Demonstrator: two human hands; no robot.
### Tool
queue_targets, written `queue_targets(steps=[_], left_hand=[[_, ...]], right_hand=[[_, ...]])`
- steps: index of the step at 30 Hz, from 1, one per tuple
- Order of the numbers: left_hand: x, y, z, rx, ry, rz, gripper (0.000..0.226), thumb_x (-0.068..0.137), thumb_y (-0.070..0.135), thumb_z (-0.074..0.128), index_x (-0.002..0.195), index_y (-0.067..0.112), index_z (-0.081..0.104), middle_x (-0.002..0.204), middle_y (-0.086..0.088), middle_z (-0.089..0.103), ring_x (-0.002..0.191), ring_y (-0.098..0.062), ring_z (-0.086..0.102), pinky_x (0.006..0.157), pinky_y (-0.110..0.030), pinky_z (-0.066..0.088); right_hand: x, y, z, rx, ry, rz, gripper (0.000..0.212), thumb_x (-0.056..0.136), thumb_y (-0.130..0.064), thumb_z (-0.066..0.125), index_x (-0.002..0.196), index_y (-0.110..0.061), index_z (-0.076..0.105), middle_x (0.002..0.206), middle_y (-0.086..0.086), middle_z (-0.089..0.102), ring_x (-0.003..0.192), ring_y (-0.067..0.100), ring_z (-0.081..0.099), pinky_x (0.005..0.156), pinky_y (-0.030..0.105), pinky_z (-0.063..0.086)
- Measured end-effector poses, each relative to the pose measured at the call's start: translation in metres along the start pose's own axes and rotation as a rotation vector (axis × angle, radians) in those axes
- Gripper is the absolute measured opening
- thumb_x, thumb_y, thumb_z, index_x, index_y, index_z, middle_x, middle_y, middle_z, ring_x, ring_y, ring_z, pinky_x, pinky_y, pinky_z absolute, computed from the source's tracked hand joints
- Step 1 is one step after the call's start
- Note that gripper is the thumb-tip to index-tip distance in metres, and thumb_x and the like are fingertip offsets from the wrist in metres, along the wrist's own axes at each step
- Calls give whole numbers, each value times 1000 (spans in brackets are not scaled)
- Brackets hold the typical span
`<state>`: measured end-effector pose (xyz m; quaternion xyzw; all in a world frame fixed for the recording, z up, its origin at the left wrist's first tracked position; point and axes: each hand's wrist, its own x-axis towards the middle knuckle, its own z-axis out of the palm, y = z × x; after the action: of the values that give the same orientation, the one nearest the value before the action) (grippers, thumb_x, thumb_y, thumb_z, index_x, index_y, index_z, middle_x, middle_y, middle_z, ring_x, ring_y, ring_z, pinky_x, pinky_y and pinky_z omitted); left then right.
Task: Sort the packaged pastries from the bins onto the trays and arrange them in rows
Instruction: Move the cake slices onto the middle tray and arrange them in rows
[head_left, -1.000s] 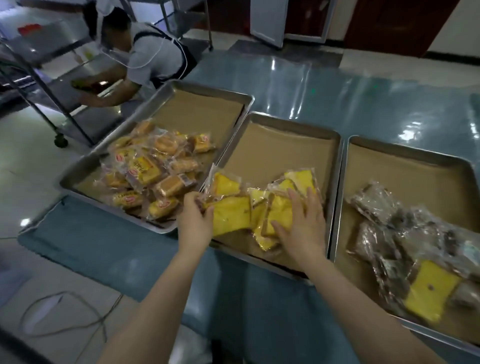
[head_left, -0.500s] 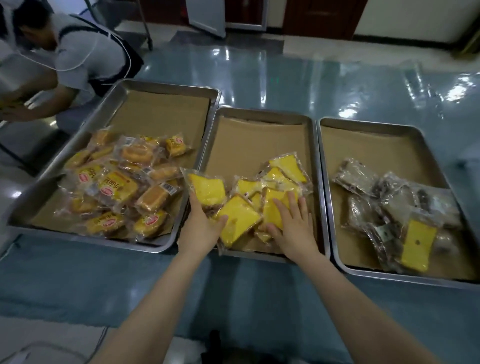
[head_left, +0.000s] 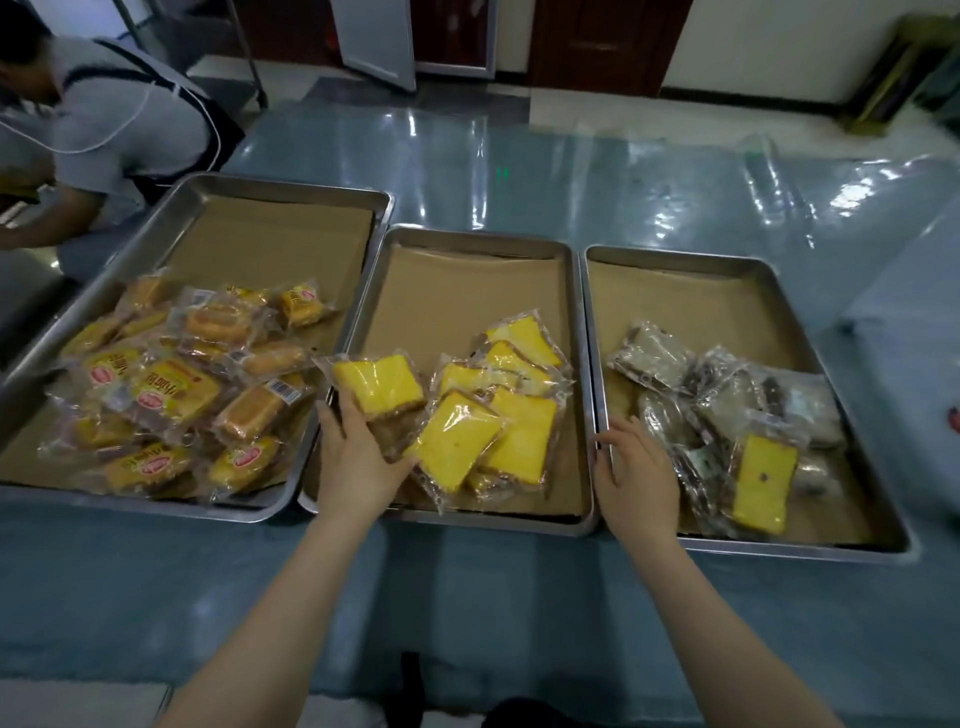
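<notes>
Side by side: left tray (head_left: 291, 187) heaped with labelled buns (head_left: 166, 389); middle tray (head_left: 478, 236) with overlapping yellow cake slices (head_left: 519, 436), leftmost slice (head_left: 376, 387) gripped by the left hand (head_left: 358, 457); right tray (head_left: 691, 255) with dark pastries (head_left: 654, 361) and a stray slice (head_left: 763, 483).

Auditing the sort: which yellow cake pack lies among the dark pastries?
The yellow cake pack at the front of the right tray, lying among grey-brown packs; the other yellow slices are at the middle tray.

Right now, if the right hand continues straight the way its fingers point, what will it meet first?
The right hand would probably meet the left rim of the right tray, where its fingertips now are; whether they touch it is unclear. Beyond, only that rim lies in line, no packet.
</notes>
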<state>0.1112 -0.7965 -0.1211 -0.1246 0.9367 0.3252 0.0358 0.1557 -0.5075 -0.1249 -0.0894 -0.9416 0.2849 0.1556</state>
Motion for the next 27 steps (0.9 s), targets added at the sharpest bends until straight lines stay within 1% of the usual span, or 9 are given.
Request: queue_targets(steps=[2,6,9,12,15,17,21,24,27], left_hand=[[-8,6,6,90,76,50,116,75,38,76,149,17,-10,156,-13,-16,144,-30,3,114,-47,20],[-14,24,23,207,57,207,93,84,40,66,151,16,5,158,-11,-8,145,-26,-5,117,-43,5],[-14,40,35,173,-20,272,85,85,42,62,150,23,11,159,-7,-1,145,-26,-2,116,-47,6],[-14,52,46,178,-34,311,77,87,44,58,148,24,16,159,-2,5,145,-25,4,115,-48,9],[-15,59,54,193,-60,309,73,87,44,57,147,23,20,158,-1,8,145,-22,7,116,-49,11],[-17,62,59,175,-108,297,74,88,44,57,148,24,18,159,-2,7,145,-21,7,115,-50,14],[-17,60,60,164,-171,270,81,87,44,60,149,29,11,159,0,1,145,-23,5,114,-50,19],[-15,54,59,226,-218,229,95,83,40,66,150,32,-2,158,3,-12,144,-28,-4,113,-55,15],[-14,52,54,247,-278,187,104,83,28,67,147,37,-14,155,3,-23,144,-31,-8,112,-56,13]], right_hand=[[-2,12,-9,-26,87,53,19,80,0,67,96,-8,71,123,10,62,124,32,49,102,46,37],[-10,34,-28,-165,243,267,33,75,-8,74,107,-14,67,141,14,46,138,35,26,105,55,21],[-10,52,-42,-204,151,476,69,81,-35,72,141,-26,40,157,19,9,145,33,0,110,57,13],[-9,62,-48,-182,25,497,79,87,-45,62,150,-32,18,158,21,-4,145,37,-4,114,52,8],[-10,67,-51,-151,-2,479,69,94,-33,56,150,-36,17,159,18,-1,146,35,-2,115,48,6],[-11,72,-55,-126,2,442,67,94,-14,53,150,-32,21,159,17,8,146,32,2,118,45,8],[-13,76,-67,92,123,461,94,76,23,38,148,-36,24,158,5,20,146,20,13,112,39,28],[-17,67,-69,73,172,303,105,72,27,36,143,-49,20,158,-4,20,142,20,28,96,30,40],[-20,51,-60,-17,96,78,106,71,28,37,144,-48,20,159,-5,17,144,17,22,104,36,39]])
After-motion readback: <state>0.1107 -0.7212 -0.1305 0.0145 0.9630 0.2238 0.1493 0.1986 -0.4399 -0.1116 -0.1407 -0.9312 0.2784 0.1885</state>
